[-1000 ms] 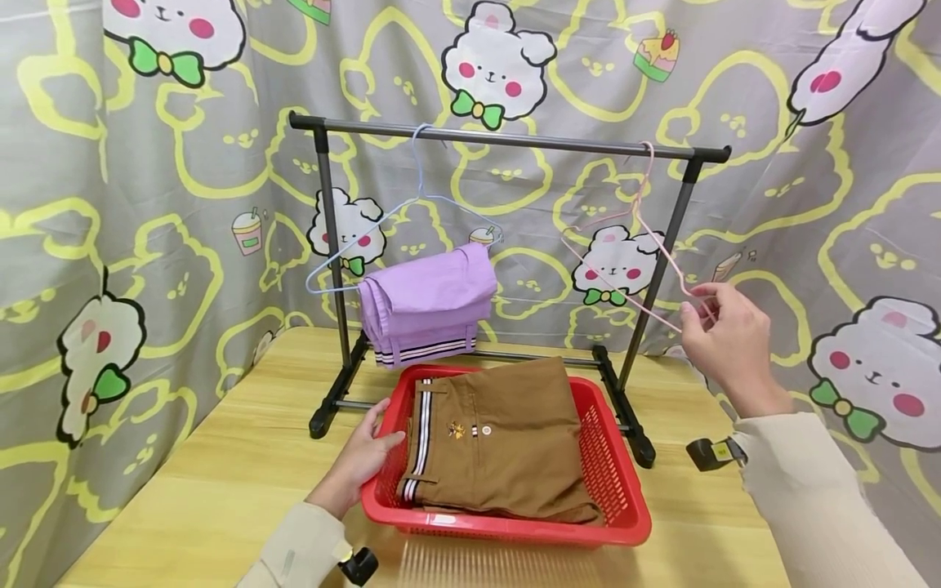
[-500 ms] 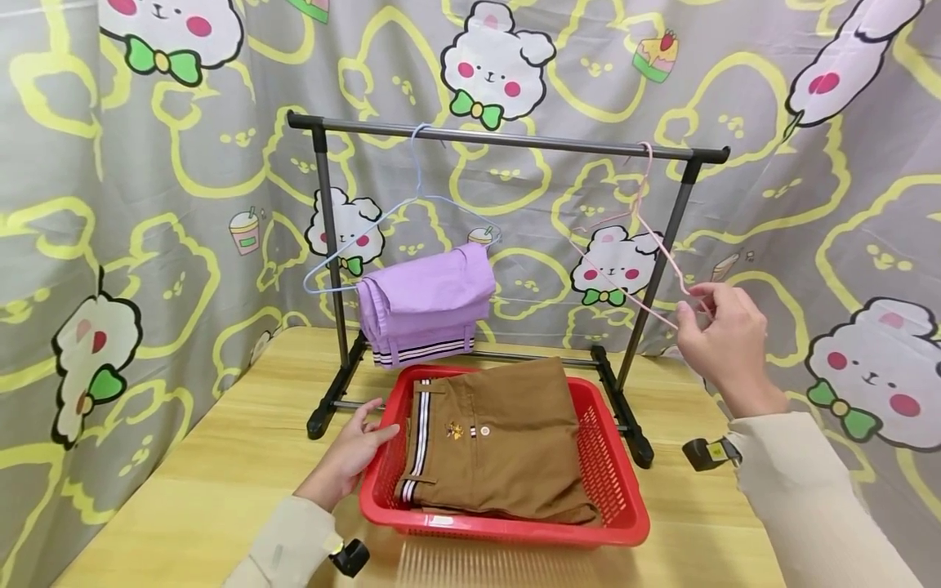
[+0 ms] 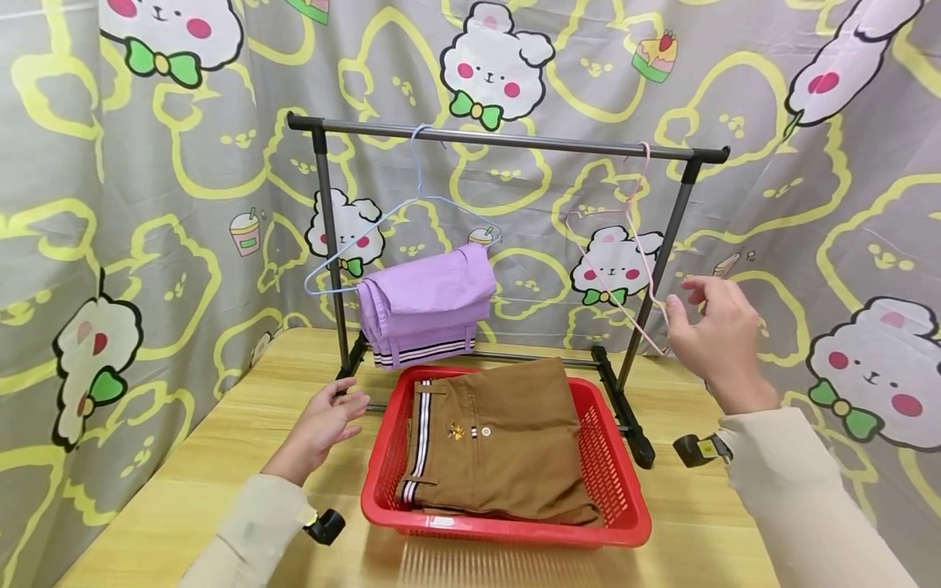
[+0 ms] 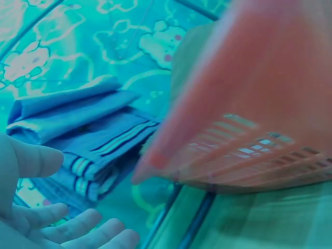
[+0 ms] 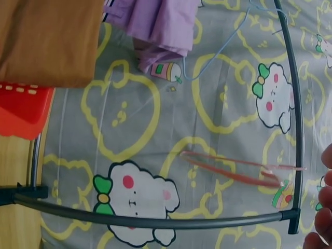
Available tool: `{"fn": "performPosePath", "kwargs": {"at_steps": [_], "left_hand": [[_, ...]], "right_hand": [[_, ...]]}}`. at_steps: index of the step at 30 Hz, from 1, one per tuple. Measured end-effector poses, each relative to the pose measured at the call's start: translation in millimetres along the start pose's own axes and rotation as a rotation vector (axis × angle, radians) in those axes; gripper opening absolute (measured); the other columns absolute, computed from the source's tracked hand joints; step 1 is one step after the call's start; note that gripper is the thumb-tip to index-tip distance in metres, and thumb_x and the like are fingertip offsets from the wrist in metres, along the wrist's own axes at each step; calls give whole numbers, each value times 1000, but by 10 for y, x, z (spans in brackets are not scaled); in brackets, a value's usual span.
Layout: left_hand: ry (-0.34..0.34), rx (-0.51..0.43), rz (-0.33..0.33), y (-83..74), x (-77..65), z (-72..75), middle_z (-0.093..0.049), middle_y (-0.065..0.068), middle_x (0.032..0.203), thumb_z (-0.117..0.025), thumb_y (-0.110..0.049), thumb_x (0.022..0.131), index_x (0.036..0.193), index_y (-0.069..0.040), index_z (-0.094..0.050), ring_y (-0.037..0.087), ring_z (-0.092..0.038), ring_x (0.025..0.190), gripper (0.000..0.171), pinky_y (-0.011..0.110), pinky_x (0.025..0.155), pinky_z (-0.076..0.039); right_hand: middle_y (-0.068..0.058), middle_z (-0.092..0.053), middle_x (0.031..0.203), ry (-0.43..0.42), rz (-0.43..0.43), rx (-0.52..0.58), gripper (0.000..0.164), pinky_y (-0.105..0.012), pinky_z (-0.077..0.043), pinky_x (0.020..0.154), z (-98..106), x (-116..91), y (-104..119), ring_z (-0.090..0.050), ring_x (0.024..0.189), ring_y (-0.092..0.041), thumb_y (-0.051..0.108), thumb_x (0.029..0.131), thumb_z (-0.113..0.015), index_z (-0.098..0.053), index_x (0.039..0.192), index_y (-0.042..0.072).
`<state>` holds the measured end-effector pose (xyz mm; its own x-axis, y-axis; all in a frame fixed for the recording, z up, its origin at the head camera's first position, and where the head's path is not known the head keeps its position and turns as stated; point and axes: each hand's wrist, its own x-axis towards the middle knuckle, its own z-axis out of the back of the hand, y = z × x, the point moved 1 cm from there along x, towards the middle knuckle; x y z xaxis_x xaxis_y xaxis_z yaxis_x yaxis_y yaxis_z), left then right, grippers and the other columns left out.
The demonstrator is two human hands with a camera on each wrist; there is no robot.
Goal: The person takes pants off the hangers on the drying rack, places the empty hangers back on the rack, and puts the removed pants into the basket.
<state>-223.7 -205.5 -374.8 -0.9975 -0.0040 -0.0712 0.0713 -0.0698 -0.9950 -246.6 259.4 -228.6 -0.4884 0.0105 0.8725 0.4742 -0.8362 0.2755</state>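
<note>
My right hand (image 3: 720,343) is beside the lower right corner of a pink wire hanger (image 5: 233,176), its fingers loosely bent and not gripping it. In the right wrist view only its fingertips (image 5: 325,197) show at the right edge, apart from the hanger. The hanger hangs angled from the rack's bar (image 3: 500,140). Left of a red plastic basket (image 3: 515,531), my left hand (image 3: 316,429) is held off the rim with fingers spread. Folded brown trousers (image 3: 515,441) with a striped waistband lie in the basket.
Folded purple trousers (image 3: 430,282) hang over a blue wire hanger (image 3: 363,237) on the rack's left side. The rack's black feet (image 3: 634,433) stand on the wooden table (image 3: 213,465) behind the basket. A patterned curtain (image 3: 779,204) surrounds the table.
My left hand has let go of the basket's rim and moved left. My right hand has released the pink hanger's corner, and the hanger has swung left.
</note>
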Motion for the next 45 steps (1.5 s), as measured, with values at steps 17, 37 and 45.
{"fn": "performPosePath", "kwargs": {"at_steps": [17, 37, 45], "left_hand": [[-51, 47, -69, -515, 27, 292, -28, 29, 150, -46, -15, 103, 152, 1, -12, 41, -34, 135, 62, 38, 97, -46], [-253, 242, -211, -1034, 118, 457, -20, 20, 156, -55, -29, 99, 155, -9, -5, 41, -32, 136, 78, 51, 106, -35], [-329, 345, -258, -1212, 170, 456, -16, 16, 158, -57, -31, 98, 156, -14, -5, 40, -28, 138, 80, 54, 105, -34]], "right_hand": [[-17, -52, 76, -16, 156, 55, 19, -44, -30, 66, -169, -23, 244, -44, 76, -37, 5, 84, -63, -61, 96, -10], [-15, -54, 78, 138, 70, 157, 15, -38, -40, 63, -528, -212, 390, -50, 68, -26, 6, 86, -65, -63, 97, -4], [-8, -55, 76, 255, -22, 212, 15, -35, -43, 62, -698, -330, 391, -53, 67, -22, 6, 86, -66, -64, 98, -2]]}}
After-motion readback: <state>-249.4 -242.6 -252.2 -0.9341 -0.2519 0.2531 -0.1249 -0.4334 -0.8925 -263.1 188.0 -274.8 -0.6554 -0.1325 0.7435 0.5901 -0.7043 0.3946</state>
